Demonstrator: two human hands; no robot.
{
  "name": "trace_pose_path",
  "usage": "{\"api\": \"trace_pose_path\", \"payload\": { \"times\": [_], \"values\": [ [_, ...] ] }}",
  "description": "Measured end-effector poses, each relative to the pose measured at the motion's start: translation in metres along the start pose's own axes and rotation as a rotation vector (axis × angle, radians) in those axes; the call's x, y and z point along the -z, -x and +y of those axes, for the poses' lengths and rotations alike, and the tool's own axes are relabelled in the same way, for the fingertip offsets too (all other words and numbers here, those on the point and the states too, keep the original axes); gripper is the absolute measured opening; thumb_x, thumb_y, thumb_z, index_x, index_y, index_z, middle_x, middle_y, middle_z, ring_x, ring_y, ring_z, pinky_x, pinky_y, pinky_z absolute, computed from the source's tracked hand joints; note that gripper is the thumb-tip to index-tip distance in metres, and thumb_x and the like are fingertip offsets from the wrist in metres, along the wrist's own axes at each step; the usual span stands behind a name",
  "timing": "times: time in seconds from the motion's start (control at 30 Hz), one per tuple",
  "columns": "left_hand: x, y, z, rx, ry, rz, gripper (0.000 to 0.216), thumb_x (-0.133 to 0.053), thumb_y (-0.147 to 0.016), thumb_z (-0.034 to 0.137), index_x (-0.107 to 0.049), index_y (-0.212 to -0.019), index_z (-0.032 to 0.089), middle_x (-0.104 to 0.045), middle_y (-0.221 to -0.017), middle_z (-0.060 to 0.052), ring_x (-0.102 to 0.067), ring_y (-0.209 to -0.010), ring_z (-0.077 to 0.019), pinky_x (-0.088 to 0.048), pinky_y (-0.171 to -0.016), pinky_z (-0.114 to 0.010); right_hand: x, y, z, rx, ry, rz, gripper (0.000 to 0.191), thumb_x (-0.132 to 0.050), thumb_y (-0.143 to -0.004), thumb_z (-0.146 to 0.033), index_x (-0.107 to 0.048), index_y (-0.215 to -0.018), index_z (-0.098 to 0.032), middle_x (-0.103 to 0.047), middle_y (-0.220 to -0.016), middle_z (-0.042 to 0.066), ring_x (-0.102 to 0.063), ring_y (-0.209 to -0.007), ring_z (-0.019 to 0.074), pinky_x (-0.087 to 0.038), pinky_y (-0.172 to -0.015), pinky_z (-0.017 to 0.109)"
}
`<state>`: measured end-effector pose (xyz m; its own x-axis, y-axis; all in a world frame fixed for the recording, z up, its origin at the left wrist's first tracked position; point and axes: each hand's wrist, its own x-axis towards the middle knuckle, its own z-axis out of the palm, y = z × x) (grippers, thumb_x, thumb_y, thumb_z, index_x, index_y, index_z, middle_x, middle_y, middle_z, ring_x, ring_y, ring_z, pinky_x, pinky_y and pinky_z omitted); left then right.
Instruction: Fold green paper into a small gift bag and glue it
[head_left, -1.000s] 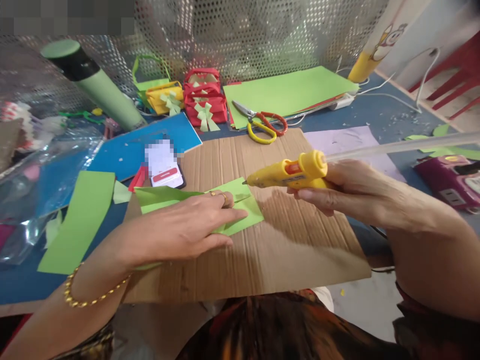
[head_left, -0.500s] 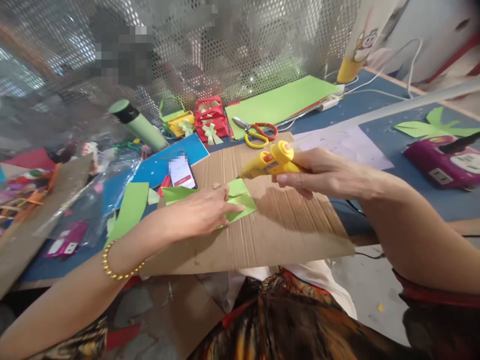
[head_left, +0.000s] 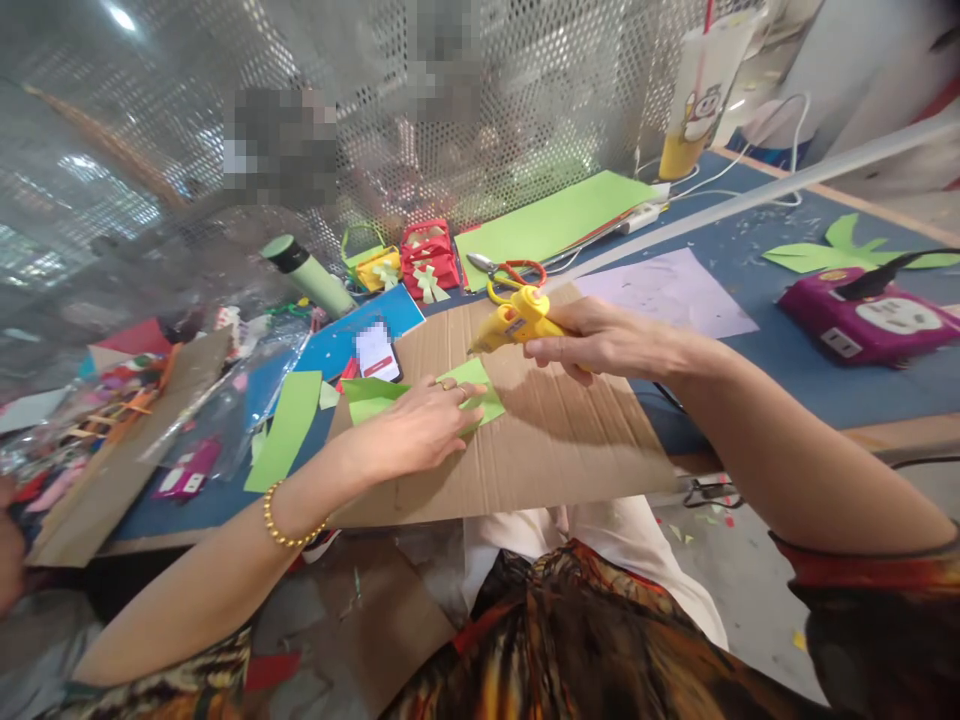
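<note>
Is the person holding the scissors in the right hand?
No, the right hand holds a yellow glue gun; the scissors lie behind it.

One glue gun [head_left: 517, 320], one phone [head_left: 379, 352], one bracelet [head_left: 268, 512] show.

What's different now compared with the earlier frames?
The yellow plastic glue gun, gripped in the right hand, has shifted slightly leftward along the far edge of the folded light-green paper; the view has also widened. Nothing was taken hold of or let go. The left hand still rests on the paper; the metal scissors with red and yellow handles stayed put.
</note>
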<state>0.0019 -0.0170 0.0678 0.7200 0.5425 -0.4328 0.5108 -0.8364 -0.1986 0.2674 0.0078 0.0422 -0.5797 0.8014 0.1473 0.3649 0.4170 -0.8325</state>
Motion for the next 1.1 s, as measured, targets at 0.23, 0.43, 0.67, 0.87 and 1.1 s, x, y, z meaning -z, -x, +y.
{"api": "trace_pose_path", "payload": {
  "times": [0.23, 0.43, 0.67, 0.87, 1.1],
  "values": [
    [0.009, -0.004, -0.001, 0.005, 0.115, -0.088, 0.024, -0.058, -0.101, 0.029, -0.069, -0.121, 0.021, -0.053, -0.160, -0.008, -0.057, -0.138, -0.0289, -0.042, -0.107, -0.044, 0.000, -0.002, 0.004, 0.037, -0.001, -0.004, 0.023, -0.059, -0.098, -0.033, -0.058, -0.080, -0.019, -0.056, -0.061, -0.002, -0.053, -0.048, 0.0102, -0.041, -0.048, 0.026],
    [0.000, -0.001, -0.001, 0.038, 0.135, -0.073, 0.029, -0.058, -0.101, 0.030, -0.066, -0.126, 0.019, -0.047, -0.164, -0.011, -0.049, -0.147, -0.0294, -0.041, -0.114, -0.046, 0.000, -0.002, 0.004, 0.013, 0.015, -0.011, 0.025, -0.059, -0.098, -0.035, -0.058, -0.078, -0.020, -0.055, -0.057, -0.003, -0.054, -0.048, 0.0103, -0.040, -0.048, 0.026],
    [-0.003, -0.001, 0.006, 0.084, 0.149, -0.031, 0.031, -0.061, -0.098, 0.029, -0.066, -0.125, 0.015, -0.058, -0.152, -0.018, -0.056, -0.139, -0.0337, -0.044, -0.114, -0.051, 0.000, -0.002, 0.002, -0.035, 0.012, -0.017, 0.026, -0.060, -0.097, -0.037, -0.061, -0.079, -0.019, -0.056, -0.054, -0.002, -0.055, -0.049, 0.0123, -0.041, -0.047, 0.026],
    [-0.005, 0.000, 0.005, 0.042, 0.130, 0.055, 0.022, -0.062, -0.097, 0.026, -0.069, -0.116, 0.016, -0.064, -0.143, -0.016, -0.062, -0.131, -0.0315, -0.048, -0.109, -0.049, 0.003, -0.001, 0.003, -0.023, 0.030, 0.032, 0.028, -0.060, -0.097, -0.037, -0.059, -0.075, -0.021, -0.056, -0.049, -0.002, -0.053, -0.048, 0.0127, -0.038, -0.046, 0.028],
    [-0.012, -0.007, 0.014, 0.115, 0.039, 0.203, 0.027, -0.043, -0.100, 0.011, -0.065, -0.115, 0.014, -0.070, -0.122, -0.016, -0.066, -0.111, -0.0276, -0.053, -0.096, -0.045, 0.007, -0.003, 0.006, -0.010, 0.016, 0.121, 0.025, -0.059, -0.096, -0.034, -0.061, -0.075, -0.020, -0.054, -0.045, -0.005, -0.049, -0.044, 0.0101, -0.034, -0.045, 0.026]
  ]
}}
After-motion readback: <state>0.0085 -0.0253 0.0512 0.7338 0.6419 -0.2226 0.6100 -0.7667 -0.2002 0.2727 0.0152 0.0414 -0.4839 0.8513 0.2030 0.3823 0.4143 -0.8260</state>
